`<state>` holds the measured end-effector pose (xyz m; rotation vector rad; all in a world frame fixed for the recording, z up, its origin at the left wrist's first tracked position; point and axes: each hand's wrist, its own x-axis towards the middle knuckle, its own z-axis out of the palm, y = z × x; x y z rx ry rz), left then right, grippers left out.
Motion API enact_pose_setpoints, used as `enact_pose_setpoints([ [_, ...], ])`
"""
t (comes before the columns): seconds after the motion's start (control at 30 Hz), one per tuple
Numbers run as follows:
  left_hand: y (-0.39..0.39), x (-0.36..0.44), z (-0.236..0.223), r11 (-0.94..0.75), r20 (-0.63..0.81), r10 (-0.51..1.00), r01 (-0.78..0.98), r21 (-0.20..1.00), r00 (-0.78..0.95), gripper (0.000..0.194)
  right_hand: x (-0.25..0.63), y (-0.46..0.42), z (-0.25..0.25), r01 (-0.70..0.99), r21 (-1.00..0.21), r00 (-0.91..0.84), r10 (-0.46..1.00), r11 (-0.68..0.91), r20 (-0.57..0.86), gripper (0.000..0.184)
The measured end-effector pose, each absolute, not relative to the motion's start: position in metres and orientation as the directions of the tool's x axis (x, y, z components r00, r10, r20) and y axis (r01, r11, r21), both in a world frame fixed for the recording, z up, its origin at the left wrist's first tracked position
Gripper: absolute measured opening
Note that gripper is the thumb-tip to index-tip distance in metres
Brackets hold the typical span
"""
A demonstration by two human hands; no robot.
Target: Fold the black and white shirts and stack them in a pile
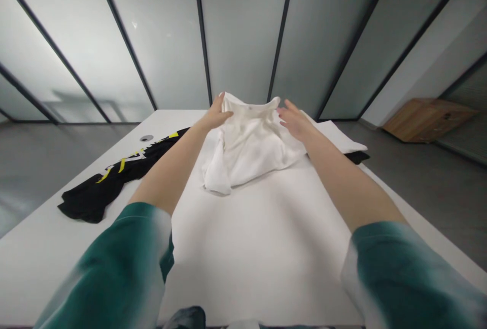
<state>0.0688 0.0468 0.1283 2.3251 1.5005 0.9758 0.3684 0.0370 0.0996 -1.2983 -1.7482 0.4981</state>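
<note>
A crumpled white shirt [251, 141] is in front of me, its neckline edge raised at the far end and its lower part lying loosely towards me. At its upper left corner is my left hand [217, 116], fingers stretched out against the cloth and thumb apart from them. My right hand [296, 122] is open beside the upper right corner, its fingers spread close to the fabric. Whether those fingertips touch the cloth is hard to see.
On the left of the white table [247, 248] lies a black garment [110, 187] with yellow and white markings. A round grey disc [146, 138] is set near it. Folded white cloth [337, 136] lies at the right over a black piece [356, 157]. Frosted panels stand behind.
</note>
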Motion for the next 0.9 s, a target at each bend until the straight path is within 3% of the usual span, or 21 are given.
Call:
enact_pose_setpoints([
  [0.1, 0.038, 0.069, 0.094, -0.426, 0.425, 0.869, 0.822, 0.378, 0.255, 0.070, 0.352, 0.028, 0.080, 0.646, -0.671, -0.178, 0.927, 0.363, 0.330, 0.056],
  [0.2, 0.014, 0.069, 0.052, -0.223, 0.161, 0.971, 0.922, 0.317, 0.179, 0.082, 0.338, 0.000, 0.045, 0.794, -0.497, -0.350, 0.932, 0.351, 0.099, 0.047],
  [0.27, -0.004, 0.068, 0.026, -0.110, -0.014, 0.993, 0.957, 0.267, 0.118, 0.096, 0.331, -0.022, 0.019, 0.872, -0.358, -0.379, 0.923, 0.333, -0.063, 0.053],
  [0.37, -0.024, 0.062, 0.003, -0.072, -0.056, 0.995, 0.975, 0.210, 0.086, 0.104, 0.326, -0.047, -0.013, 0.936, -0.178, -0.324, 0.941, 0.303, -0.102, 0.071],
  [0.5, -0.031, 0.047, -0.001, -0.037, -0.015, 0.999, 0.985, 0.167, 0.040, 0.086, 0.336, -0.054, -0.031, 0.954, -0.109, -0.281, 0.960, 0.278, -0.014, 0.060],
  [0.63, -0.022, 0.031, 0.013, 0.041, -0.097, 0.995, 0.982, 0.186, -0.024, 0.052, 0.354, -0.038, -0.029, 0.951, -0.078, -0.296, 0.954, 0.300, 0.057, 0.047],
  [0.73, -0.011, 0.019, 0.024, 0.056, -0.142, 0.990, 0.950, 0.306, -0.012, 0.027, 0.370, -0.016, -0.018, 0.971, -0.120, -0.202, 0.977, 0.208, 0.062, 0.043],
  [0.8, -0.004, 0.013, 0.030, 0.090, -0.209, 0.978, 0.846, 0.526, 0.026, 0.016, 0.382, 0.004, -0.006, 0.978, -0.195, -0.075, 0.997, 0.080, 0.030, 0.037],
  [0.9, 0.008, 0.006, 0.035, 0.128, -0.230, 0.959, 0.469, 0.874, 0.167, 0.009, 0.396, 0.038, 0.019, 0.957, -0.289, 0.010, 0.996, 0.016, 0.088, 0.032],
])
